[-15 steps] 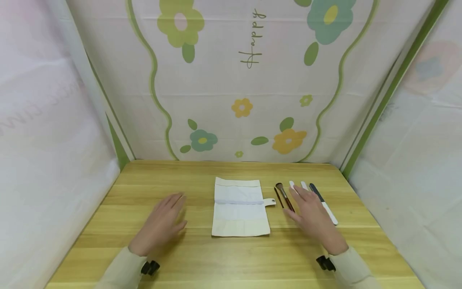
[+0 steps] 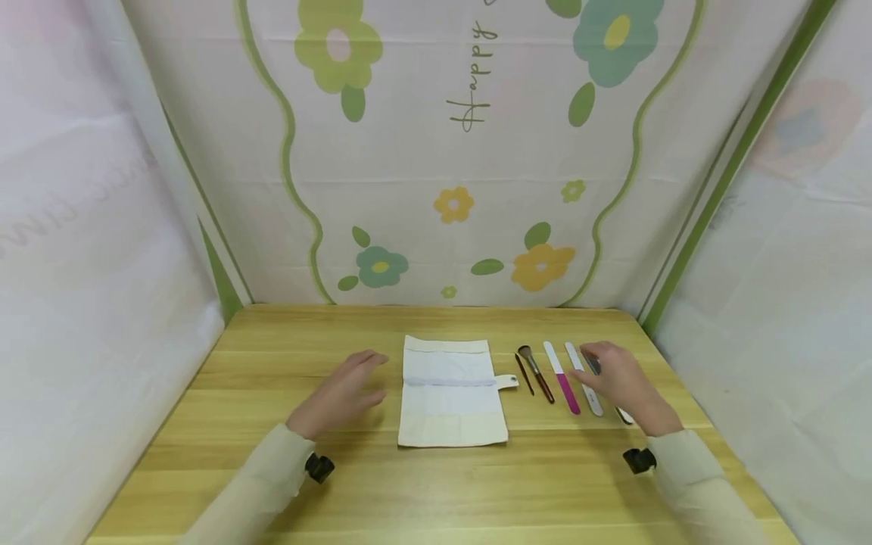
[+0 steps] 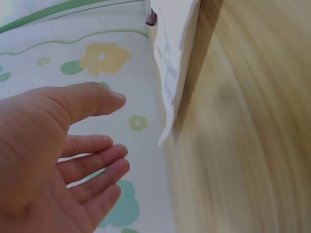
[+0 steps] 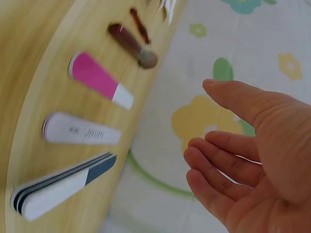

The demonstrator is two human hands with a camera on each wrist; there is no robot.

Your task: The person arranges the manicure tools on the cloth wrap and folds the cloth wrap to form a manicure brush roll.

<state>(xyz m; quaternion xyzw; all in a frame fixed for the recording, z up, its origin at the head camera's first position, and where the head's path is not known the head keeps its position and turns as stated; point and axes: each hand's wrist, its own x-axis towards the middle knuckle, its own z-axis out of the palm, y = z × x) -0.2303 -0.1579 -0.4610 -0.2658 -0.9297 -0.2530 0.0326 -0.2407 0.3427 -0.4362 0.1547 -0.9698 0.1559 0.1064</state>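
Note:
My left hand (image 2: 341, 395) hovers just left of an unfolded cream fabric pouch (image 2: 451, 430), thumb and fingers apart and holding nothing. Over at the right, my right hand (image 2: 625, 384) is above a thick black-and-white nail file (image 4: 62, 187), partly hiding it in the head view. The right wrist view shows that palm empty, its fingers slightly bent. To the left of this hand lie a grey-white nail file (image 2: 590, 400) and a pink-and-white nail file (image 2: 567, 392). Farther left are a makeup brush (image 2: 542, 382) with a dark red handle and a thin dark stick (image 2: 524, 374).
A snap tab (image 2: 506, 381) sticks out from the pouch's right edge toward the thin stick. Everything lies on a wooden table (image 2: 436, 499). Flower-printed cloth (image 2: 395, 151) stands behind the table, with more cloth on both sides.
My left hand has moved right, closer to the pouch. My right hand has moved right, uncovering the pink-and-white and grey-white files and coming over the black-and-white one.

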